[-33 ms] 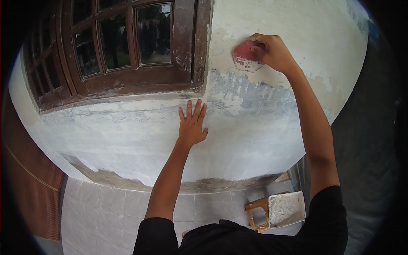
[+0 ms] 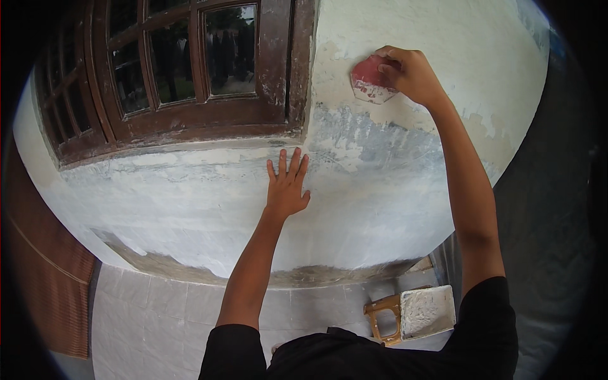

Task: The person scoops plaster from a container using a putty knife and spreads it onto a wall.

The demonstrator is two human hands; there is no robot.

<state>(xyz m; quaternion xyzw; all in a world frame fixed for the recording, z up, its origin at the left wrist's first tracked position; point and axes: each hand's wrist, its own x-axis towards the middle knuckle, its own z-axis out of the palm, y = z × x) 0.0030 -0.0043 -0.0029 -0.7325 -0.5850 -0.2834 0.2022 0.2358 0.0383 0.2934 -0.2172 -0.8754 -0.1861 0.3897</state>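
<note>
Red scraper point(image 2: 368, 71), lower part smeared white: lying against the patchy wall point(image 2: 361, 228), right of the brown-framed window point(image 2: 272, 113). Right hand point(image 2: 410, 75): gripping the scraper by its upper right side. Left hand point(image 2: 288, 189): spreading its fingers, open, against the wall below the window's corner. White-crusted tray point(image 2: 428, 289): partly covering a yellowish stool point(image 2: 394, 303), above grey floor tiles point(image 2: 158, 310).

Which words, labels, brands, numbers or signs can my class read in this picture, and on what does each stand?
None: no readable text shows on the red scraper in the right hand, the patchy wall, the brown window frame or the smeared tray.
Any lettering under the scraper's pale smears cannot be made out.
</note>
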